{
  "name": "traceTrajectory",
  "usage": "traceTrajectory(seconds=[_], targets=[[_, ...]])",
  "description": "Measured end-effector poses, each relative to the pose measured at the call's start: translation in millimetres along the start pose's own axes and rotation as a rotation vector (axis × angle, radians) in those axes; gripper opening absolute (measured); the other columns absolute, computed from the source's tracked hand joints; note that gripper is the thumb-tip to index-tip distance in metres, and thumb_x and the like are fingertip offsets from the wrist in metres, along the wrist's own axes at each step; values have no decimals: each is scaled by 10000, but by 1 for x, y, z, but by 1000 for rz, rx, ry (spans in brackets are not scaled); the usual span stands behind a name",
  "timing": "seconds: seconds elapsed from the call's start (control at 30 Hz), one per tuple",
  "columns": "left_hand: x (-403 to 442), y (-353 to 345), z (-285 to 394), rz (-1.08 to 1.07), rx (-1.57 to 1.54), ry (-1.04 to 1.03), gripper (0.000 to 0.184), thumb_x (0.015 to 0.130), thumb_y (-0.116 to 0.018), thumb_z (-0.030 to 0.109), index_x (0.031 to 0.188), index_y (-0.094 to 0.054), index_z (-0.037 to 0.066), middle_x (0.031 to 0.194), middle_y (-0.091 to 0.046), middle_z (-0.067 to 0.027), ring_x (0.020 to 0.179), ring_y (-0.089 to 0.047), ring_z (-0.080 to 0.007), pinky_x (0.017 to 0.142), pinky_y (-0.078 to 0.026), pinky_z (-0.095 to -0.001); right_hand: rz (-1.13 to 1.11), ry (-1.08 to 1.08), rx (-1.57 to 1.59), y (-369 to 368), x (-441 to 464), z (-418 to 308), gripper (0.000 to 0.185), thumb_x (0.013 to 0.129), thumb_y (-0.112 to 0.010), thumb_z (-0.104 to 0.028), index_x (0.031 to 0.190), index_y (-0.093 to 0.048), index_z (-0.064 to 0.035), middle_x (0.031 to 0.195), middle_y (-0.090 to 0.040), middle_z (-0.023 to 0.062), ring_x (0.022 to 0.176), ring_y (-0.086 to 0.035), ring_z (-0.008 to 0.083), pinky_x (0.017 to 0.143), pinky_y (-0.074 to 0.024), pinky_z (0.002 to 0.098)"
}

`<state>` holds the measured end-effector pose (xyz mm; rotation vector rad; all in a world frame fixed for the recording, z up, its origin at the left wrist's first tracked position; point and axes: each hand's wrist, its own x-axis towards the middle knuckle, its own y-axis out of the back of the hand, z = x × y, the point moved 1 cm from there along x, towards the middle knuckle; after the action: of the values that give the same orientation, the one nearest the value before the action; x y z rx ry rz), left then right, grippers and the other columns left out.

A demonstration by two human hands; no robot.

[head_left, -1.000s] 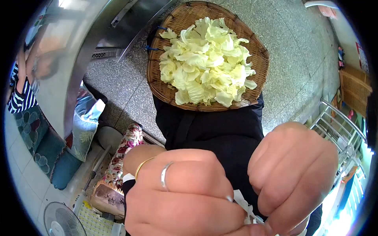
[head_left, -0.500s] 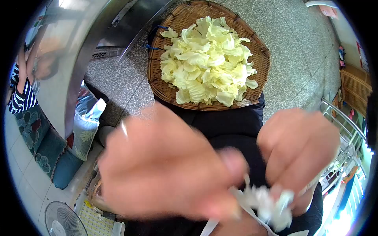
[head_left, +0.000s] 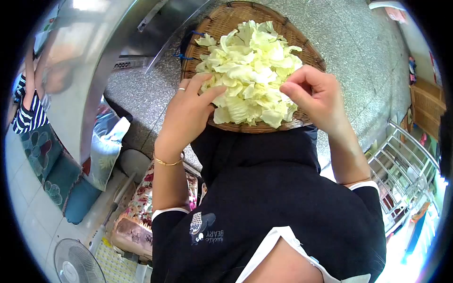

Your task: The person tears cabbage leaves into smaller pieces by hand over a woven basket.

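A heap of torn, pale yellow-green cabbage leaves [head_left: 252, 68] lies on a round woven bamboo tray [head_left: 226, 18]. At the heap's left edge is my left hand [head_left: 191, 101], wearing a ring and a bracelet. Its fingers are apart, with the tips at the leaves and no piece visibly gripped. My right hand [head_left: 317, 96] is over the right side of the heap, thumb and curled fingers pressed together in a pinch. Whatever may be between those fingertips is hidden.
A shiny metal-sided cabinet or appliance [head_left: 106, 61] rises on the left. An electric fan [head_left: 75, 266] and a floral-covered seat [head_left: 141, 207] are at lower left. A metal rack [head_left: 406, 160] stands on the right. Speckled floor [head_left: 349, 52] surrounds the tray.
Both hands have dropped from close to the camera, where a blurred whitish piece was at the right fingers, to the heap on the tray. That piece is no longer visible.
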<state>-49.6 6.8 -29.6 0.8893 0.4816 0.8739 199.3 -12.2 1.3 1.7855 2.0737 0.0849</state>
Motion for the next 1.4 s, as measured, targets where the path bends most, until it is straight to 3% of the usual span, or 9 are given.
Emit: traceTrajectory(seconds=[0.27, 0.33, 0.47, 0.53, 0.7, 0.83, 0.9, 1.07, 1.4], targets=[[-1, 5, -14, 95, -202, -43, 157, 655, -610, -80, 757, -612, 39, 820, -617, -82, 779, -597, -265, 681, -484, -323, -216, 154, -149, -23, 0, 7, 101, 804, -667, -117, 806, -631, -23, 671, -579, 24, 593, -512, 89, 536, -398, 235], [-2, 5, -9, 137, -260, -86, 142, 660, -594, -98, 737, -605, 21, 791, -621, -85, 756, -611, -248, 668, -484, -298, -247, 97, -110, -29, 2, 13, 203, 801, -672, -248, 866, -616, -65, 668, -599, 67, 627, -607, 207, 574, -461, 310], [0, -11, 13, 180, -362, -164, 162, 661, -626, -79, 757, -618, 53, 799, -616, -70, 749, -610, -254, 652, -493, -337, -275, 85, -140, -40, 4, 8, 270, 785, -686, -263, 966, -607, -79, 657, -578, 60, 619, -596, 217, 573, -457, 313], [2, -19, 27, 312, -422, -128, 167, 668, -645, -71, 771, -624, 59, 798, -614, -71, 737, -605, -258, 654, -494, -326, -271, 124, -72, -47, 5, 7, 323, 762, -718, -151, 1045, -583, -73, 643, -516, 8, 575, -469, 90, 523, -377, 234], [5, -13, 16, 469, -477, -31, 193, 793, -616, -66, 974, -569, -17, 1032, -557, -123, 859, -575, -141, 699, -492, -221, -203, 141, -3, -35, 7, 14, 125, 793, -635, -38, 908, -589, -29, 734, -536, -51, 630, -464, 19, 540, -365, 182], [0, -10, -12, 541, -754, 345, 136, 832, -604, -6, 967, -603, -7, 901, -596, -80, 763, -569, -109, 673, -484, -228, 32, 18, 134, -16, 6, 12, 51, 823, -611, -64, 852, -587, -29, 706, -550, -58, 638, -465, -9, 563, -385, 163], [3, -8, -16, 321, -418, 340, 136, 803, -652, 74, 909, -618, -5, 821, -609, -91, 654, -581, -147, 611, -476, -253, 53, 31, 174, -14, 7, 14, 66, 827, -615, -72, 866, -584, -29, 710, -554, -52, 638, -472, -3, 565, -390, 166], [3, -16, 8, 10, -223, 388, 242, 743, -732, 132, 923, -643, -3, 745, -628, -60, 633, -565, -81, 565, -455, -230, 1, 14, 196, -24, 6, 13, 100, 836, -626, -95, 892, -579, -26, 725, -565, -39, 642, -488, 10, 569, -401, 173], [3, -7, 12, 588, -952, 400, 103, 831, -591, -27, 931, -614, -27, 802, -614, -29, 688, -537, -56, 623, -428, -177, -157, -64, 236, -34, 7, 10, 176, 856, -635, -188, 887, -595, -19, 720, -563, -35, 639, -475, 21, 568, -404, 193]])
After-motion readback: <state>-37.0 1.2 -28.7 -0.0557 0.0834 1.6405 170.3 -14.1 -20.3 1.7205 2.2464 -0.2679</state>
